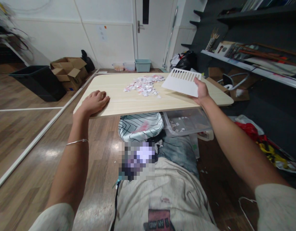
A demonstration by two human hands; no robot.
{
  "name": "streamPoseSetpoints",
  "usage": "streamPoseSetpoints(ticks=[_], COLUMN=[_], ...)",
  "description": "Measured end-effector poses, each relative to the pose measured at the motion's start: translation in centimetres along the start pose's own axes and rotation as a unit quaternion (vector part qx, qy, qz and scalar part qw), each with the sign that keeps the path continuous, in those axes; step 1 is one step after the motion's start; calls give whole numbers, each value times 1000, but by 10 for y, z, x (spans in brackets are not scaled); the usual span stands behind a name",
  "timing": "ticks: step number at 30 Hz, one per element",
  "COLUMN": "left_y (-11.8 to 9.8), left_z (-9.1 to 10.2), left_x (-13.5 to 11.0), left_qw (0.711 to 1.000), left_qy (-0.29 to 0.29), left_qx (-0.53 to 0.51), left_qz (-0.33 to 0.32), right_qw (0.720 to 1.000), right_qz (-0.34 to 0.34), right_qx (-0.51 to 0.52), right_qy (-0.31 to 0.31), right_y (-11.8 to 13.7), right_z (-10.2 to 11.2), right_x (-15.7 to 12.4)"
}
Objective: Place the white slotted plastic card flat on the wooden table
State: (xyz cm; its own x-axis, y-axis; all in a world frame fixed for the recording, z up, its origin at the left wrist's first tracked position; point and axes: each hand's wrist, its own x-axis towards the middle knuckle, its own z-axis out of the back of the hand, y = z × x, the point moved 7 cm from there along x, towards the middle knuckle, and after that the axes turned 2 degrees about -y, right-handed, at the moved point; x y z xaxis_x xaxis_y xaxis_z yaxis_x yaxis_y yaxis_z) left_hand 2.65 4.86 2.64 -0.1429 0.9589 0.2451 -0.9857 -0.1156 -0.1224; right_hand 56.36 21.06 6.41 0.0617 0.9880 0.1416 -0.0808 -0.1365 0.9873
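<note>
Gripping the white plastic scraper (pixel 181 82) by its near corner, tilted just above the low wooden table (pixel 128 102), the right hand (pixel 201 91) risks scattering the paper scraps (pixel 144 85) over the far edge if swept hard, while the left hand (pixel 95 102) rests flat, empty, on the near-left corner.

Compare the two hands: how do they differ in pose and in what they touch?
The left hand lies palm down on the near left edge of the light wooden table, holding nothing; the right hand is raised above the table's right side. The right hand grips a flat white plastic scraper with a slotted edge, near the pile of small white and pink paper scraps. Both are bare.
</note>
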Motion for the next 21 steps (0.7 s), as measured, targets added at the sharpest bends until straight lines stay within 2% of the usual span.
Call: streamPoseSetpoints(ticks=[3,8,16,21], left_y=[0,1,3,2], left_z=[0,-1,-2,-2], left_x=[1,2,3,1], left_qw=[1000,1000,1000,1000], left_qy=[1,5,-9,2], left_qx=[5,9,-8,10], left_qz=[0,5,-6,3], right_qw=[1000,996,997,996], right_qz=[20,61,26,23], right_qx=[-2,5,44,38], right_qy=[7,60,53,73], right_y=[1,6,0,3], right_z=[-2,-11,-11,-15], right_x=[4,1,0,-4])
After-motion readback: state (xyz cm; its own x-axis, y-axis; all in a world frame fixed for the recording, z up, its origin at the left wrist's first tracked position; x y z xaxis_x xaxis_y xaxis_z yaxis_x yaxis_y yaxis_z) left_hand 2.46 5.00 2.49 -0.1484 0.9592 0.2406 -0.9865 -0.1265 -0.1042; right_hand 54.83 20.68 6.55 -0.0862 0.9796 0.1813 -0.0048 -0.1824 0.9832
